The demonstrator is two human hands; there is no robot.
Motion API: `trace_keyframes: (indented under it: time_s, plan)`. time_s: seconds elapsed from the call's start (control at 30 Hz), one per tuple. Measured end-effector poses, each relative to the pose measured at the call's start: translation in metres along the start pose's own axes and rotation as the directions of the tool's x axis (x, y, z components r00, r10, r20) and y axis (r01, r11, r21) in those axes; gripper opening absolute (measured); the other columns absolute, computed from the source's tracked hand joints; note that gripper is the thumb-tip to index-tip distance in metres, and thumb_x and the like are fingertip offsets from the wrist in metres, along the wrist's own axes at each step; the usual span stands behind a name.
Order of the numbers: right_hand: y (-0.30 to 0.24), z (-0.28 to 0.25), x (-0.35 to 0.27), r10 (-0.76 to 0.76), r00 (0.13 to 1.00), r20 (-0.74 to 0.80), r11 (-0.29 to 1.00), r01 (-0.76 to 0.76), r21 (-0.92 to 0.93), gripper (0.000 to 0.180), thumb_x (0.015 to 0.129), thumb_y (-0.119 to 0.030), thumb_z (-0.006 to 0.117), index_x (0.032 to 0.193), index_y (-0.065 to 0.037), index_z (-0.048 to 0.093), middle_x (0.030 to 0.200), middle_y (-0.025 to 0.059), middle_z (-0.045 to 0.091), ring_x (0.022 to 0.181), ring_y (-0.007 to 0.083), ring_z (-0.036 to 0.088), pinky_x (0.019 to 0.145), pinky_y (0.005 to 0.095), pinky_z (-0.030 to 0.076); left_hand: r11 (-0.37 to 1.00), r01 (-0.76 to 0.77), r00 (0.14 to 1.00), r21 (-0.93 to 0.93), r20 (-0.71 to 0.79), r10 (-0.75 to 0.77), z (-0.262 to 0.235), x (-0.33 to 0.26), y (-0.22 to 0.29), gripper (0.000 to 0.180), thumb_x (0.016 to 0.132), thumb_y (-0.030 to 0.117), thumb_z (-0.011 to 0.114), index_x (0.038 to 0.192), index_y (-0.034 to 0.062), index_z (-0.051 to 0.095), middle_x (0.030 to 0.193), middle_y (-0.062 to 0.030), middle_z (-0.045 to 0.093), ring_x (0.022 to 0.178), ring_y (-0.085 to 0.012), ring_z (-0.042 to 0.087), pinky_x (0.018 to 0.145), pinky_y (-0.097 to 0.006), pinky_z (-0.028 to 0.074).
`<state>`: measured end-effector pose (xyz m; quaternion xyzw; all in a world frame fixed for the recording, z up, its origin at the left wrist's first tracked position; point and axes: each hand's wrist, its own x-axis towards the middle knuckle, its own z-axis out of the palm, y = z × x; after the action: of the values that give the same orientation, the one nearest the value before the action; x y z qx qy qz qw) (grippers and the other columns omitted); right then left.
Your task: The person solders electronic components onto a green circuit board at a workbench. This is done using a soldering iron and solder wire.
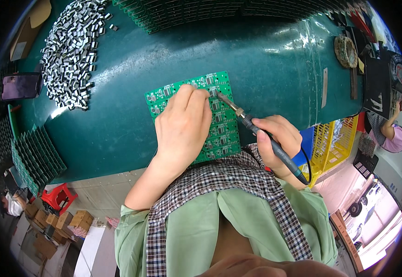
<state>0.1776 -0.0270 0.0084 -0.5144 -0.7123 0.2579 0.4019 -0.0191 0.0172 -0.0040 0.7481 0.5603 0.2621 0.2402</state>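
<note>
A green circuit board panel (224,128) with repeated small circuits lies on the table edge right before me. My right hand (280,138) is wrapped round the grip of a soldering iron (249,121). The iron slants up to the left, its metal tip close to or touching the panel's upper part. My left hand (184,122) rests over the panel's middle, fingers curled and pressed together near the iron's tip. Whatever those fingertips pinch is hidden or too small to name. The left hand also covers part of the board.
Loose black-and-white components (71,55) are heaped at the far left, beside a phone (21,87). Stacked circuit boards (37,157) stand at the left edge, more boards (187,11) at the back. A yellow crate (332,143) stands right, below table height. Another person (392,134) is far right.
</note>
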Motion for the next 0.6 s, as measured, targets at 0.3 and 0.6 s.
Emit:
trace_keyframes:
  time_s: [0.3,0.6]
  plan:
    - [-0.002,0.002,-0.009,-0.052,0.998,-0.024,0.999,0.051,-0.004,0.017,0.073,-0.004,0.066,0.089,0.002,0.065,0.07,0.013,0.064,0.056,0.0239,0.061,0.05,0.0307,0.048,1.0,-0.023,0.999,-0.004,0.043,0.023,0.003,-0.003,0.002,0.013,0.078,0.0,0.063,0.089,0.0046,0.057,0.085,-0.0084,0.055,0.071,-0.0273,0.059,0.06,-0.035,0.047]
    - [0.001,-0.002,-0.017,-0.099,0.992,-0.082,0.995,0.099,-0.001,0.015,0.073,-0.006,0.064,0.085,0.002,0.065,0.066,0.0113,0.062,0.051,0.0223,0.059,0.046,0.0296,0.046,0.997,-0.019,1.0,-0.071,-0.003,0.018,0.002,-0.016,0.003,0.015,0.077,-0.002,0.063,0.09,0.0035,0.058,0.084,-0.0085,0.057,0.071,-0.026,0.059,0.061,-0.034,0.047]
